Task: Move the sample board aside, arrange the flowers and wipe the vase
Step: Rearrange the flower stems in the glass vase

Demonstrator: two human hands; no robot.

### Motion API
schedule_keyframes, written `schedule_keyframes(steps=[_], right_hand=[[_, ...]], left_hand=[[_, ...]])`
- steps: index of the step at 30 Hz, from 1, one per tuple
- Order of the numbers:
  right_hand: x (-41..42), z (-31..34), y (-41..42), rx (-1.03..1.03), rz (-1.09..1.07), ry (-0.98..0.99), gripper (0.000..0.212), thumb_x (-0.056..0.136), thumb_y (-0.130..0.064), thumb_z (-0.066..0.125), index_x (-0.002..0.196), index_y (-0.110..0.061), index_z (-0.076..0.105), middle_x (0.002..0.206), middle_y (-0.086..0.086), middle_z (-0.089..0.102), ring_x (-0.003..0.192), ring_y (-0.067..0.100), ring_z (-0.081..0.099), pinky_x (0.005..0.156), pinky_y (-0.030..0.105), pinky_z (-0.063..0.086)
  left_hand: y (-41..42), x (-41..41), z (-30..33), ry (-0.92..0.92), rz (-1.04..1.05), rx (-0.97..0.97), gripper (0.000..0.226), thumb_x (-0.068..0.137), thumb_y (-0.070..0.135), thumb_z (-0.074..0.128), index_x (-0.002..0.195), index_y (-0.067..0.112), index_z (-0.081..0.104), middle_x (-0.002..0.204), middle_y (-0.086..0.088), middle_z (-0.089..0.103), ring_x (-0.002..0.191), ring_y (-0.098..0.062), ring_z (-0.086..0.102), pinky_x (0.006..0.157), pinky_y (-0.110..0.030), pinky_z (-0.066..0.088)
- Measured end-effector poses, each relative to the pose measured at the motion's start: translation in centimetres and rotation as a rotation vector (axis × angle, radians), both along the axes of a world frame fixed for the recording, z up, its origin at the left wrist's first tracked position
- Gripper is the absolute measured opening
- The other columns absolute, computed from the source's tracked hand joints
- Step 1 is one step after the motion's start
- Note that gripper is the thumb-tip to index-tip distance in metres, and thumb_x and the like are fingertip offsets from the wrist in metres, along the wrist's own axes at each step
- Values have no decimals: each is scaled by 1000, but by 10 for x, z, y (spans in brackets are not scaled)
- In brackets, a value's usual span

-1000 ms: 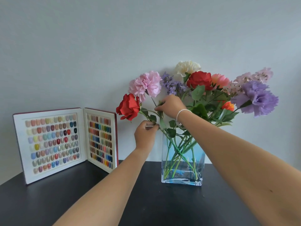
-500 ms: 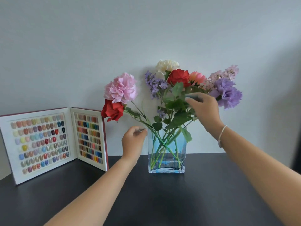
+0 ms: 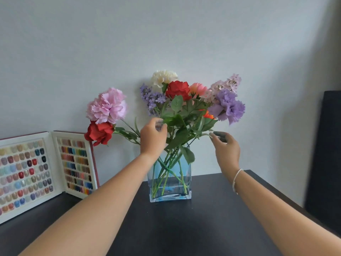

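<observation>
Flowers (image 3: 177,100) in the vase (image 3: 169,183) on the table (image 3: 184,228), sample board (image 3: 46,172) upright to its left.

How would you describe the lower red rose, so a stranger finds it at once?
Start at the glass vase on the dark table. Look left, past the left hand. The rose hangs under the pink carnation, lowest and leftmost; the other red rose sits high.

— What colours are in the bunch?
— A pale pink carnation (image 3: 108,105) over a red rose (image 3: 99,133), a cream bloom (image 3: 164,77), a second red rose (image 3: 178,90), coral, lilac sprigs, a purple carnation (image 3: 228,106), green leaves.
— The vase (image 3: 186,179)?
— Clear glass, tinted blue.
— And the sample board (image 3: 59,178)?
— White panels, dark red edge, rows of many-coloured chips. The table (image 3: 184,228) is black, the wall (image 3: 166,34) pale grey
</observation>
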State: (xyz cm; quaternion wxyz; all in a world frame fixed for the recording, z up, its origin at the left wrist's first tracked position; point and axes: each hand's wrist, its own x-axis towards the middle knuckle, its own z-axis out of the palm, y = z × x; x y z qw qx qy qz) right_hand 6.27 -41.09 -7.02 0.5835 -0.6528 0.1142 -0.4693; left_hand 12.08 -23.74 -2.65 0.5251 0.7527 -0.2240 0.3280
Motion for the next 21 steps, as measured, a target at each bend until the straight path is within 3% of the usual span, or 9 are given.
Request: schedule_keyframes(steps=[3, 7, 9, 11, 16, 19, 21], right_hand=[[11, -3, 1, -10, 95, 109, 24, 83, -31, 63, 102, -17, 64, 70, -8, 57, 57, 10, 48, 59, 26, 43], [24, -1, 10, -30, 160, 152, 28, 82, -30, 64, 85, -3, 64, 66, 2, 54, 59, 17, 44, 62, 32, 41], [29, 0, 13, -33, 158, 143, 34, 82, -27, 64, 78, 6, 59, 62, 9, 44, 59, 21, 37, 58, 32, 36], [33, 1, 15, -33, 142, 134, 37, 83, -25, 64, 74, 10, 56, 61, 11, 40, 58, 21, 35, 58, 30, 31], [38, 2, 11, 4, 124, 138, 24, 82, -22, 64, 60, -11, 64, 55, 3, 52, 52, 20, 38, 53, 27, 33], [42, 4, 11, 17, 132, 134, 27, 80, -20, 65, 70, 4, 62, 57, 7, 42, 57, 21, 32, 56, 30, 28], [45, 8, 11, 34, 142, 128, 25, 79, -19, 66, 74, 5, 64, 63, 10, 46, 59, 21, 32, 57, 32, 30]], left_hand=[[-1, 12, 3, 84, 93, 79, 33, 91, 16, 50, 122, 6, 53, 122, -14, 60, 89, -18, 56, 74, -21, 38], [-5, 23, 6, 194, 136, 168, 40, 90, 11, 46, 129, 2, 47, 125, -22, 56, 81, -26, 57, 70, -28, 42], [-9, 28, 6, 224, 143, 225, 35, 90, 8, 45, 123, 0, 51, 119, -23, 59, 88, -34, 60, 70, -29, 41], [-13, 33, 6, 248, 139, 267, 29, 89, 6, 42, 111, 2, 59, 111, -20, 63, 86, -32, 58, 69, -29, 40], [-16, 41, 4, 295, 204, 260, 20, 87, 1, 43, 88, 1, 63, 91, -11, 62, 79, -27, 52, 68, -31, 39], [-10, 44, 5, 277, 248, 234, 20, 85, -2, 44, 85, 5, 62, 85, -8, 52, 79, -24, 49, 70, -29, 41], [-4, 43, 7, 260, 264, 254, 18, 84, -4, 45, 78, 1, 61, 81, -10, 54, 75, -27, 51, 68, -33, 45]])
